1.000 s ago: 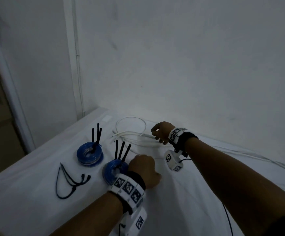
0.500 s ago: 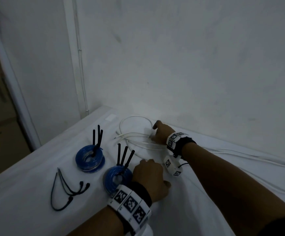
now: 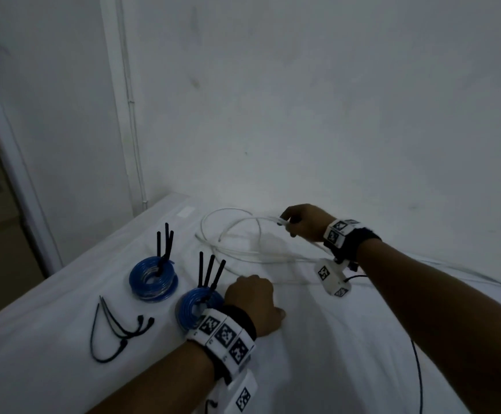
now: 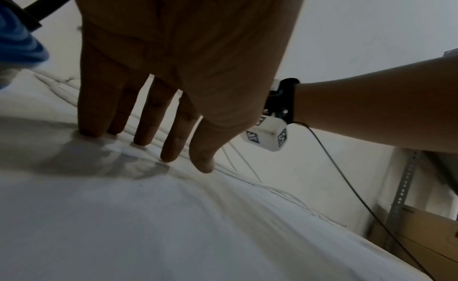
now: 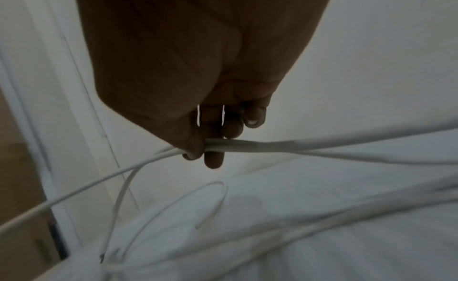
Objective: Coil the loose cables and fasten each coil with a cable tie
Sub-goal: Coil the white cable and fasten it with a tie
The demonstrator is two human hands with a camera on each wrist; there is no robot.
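A loose white cable (image 3: pixel 231 231) lies in wide loops at the back of the white-covered table (image 3: pixel 318 354). My right hand (image 3: pixel 298 222) pinches several strands of the white cable (image 5: pixel 260 145) between thumb and fingers and holds them lifted off the cloth. My left hand (image 3: pixel 252 300) rests with straight fingers (image 4: pixel 146 116) pressing on the cloth, near strands of the cable. Two blue coils (image 3: pixel 153 277) (image 3: pixel 196 307) with black cable ties sticking up sit to the left. Loose black cable ties (image 3: pixel 117 327) lie at the front left.
The wall stands close behind the table, with a vertical conduit (image 3: pixel 132 115) in the corner. The table's left edge (image 3: pixel 63 270) drops toward a doorway. A thin black wire (image 3: pixel 419 380) hangs from my right wrist camera. More white cable trails off to the right (image 3: pixel 467 279).
My right hand has closed on the white cable strands and lifted them off the table, pulling the loops up. My left hand stays pressed on the cloth.
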